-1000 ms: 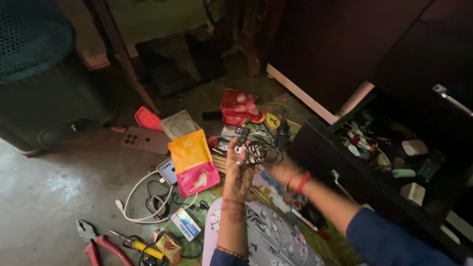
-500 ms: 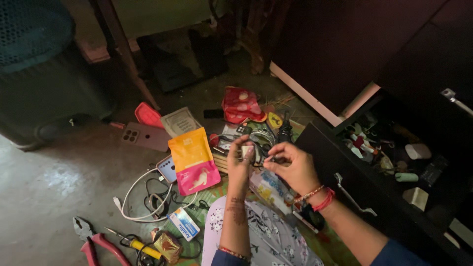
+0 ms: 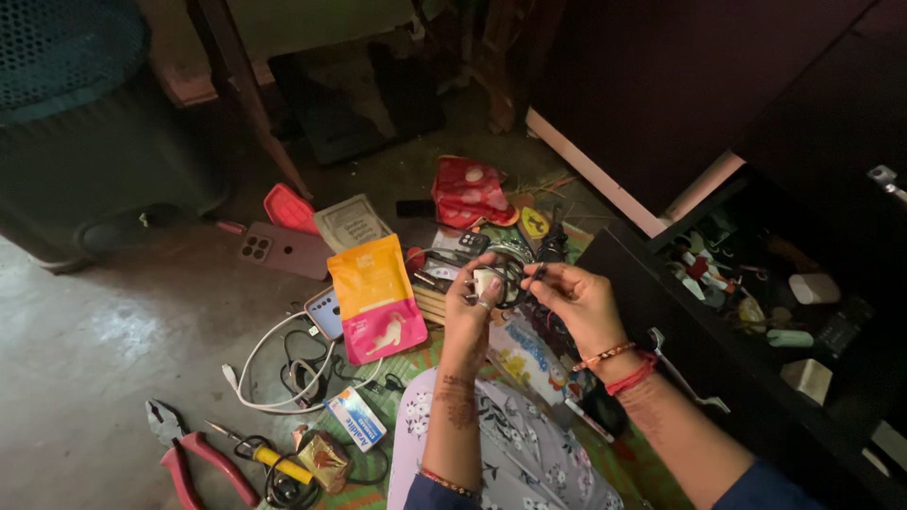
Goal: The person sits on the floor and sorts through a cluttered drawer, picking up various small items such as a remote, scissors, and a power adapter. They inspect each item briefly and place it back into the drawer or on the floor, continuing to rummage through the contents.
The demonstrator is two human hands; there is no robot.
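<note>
A small white plug-like piece [image 3: 485,281] with a dark coiled cable [image 3: 515,274] trailing from it sits raised above the cluttered floor, at the middle of the scene. The left hand [image 3: 470,300] grips the white piece between thumb and fingers, while the right hand [image 3: 578,297] pinches the dark end of the cable just beside it; both hands are closed on this one item, with red and beaded bracelets [image 3: 619,364] on the right wrist.

Directly below and to the left lies an orange-and-pink pouch [image 3: 375,297], partly covering a phone in a pale blue case [image 3: 324,313]. A white charging cable [image 3: 269,373] loops on the concrete floor [image 3: 85,378] near it, beside a small blue-and-white box [image 3: 355,417]. Further toward the lower left are red-handled pliers [image 3: 194,458] and a yellow-handled screwdriver [image 3: 260,455]. Beyond the pouch rest a pink phone [image 3: 285,250] lying face down, a red lid-shaped object [image 3: 288,208], a grey booklet [image 3: 351,223] and a crumpled red packet [image 3: 470,192].

To the right, an open dark drawer [image 3: 756,312] holds a jumble of small objects, too dim to identify. A floral-print garment [image 3: 515,453] covers the person's lap at the bottom edge.
</note>
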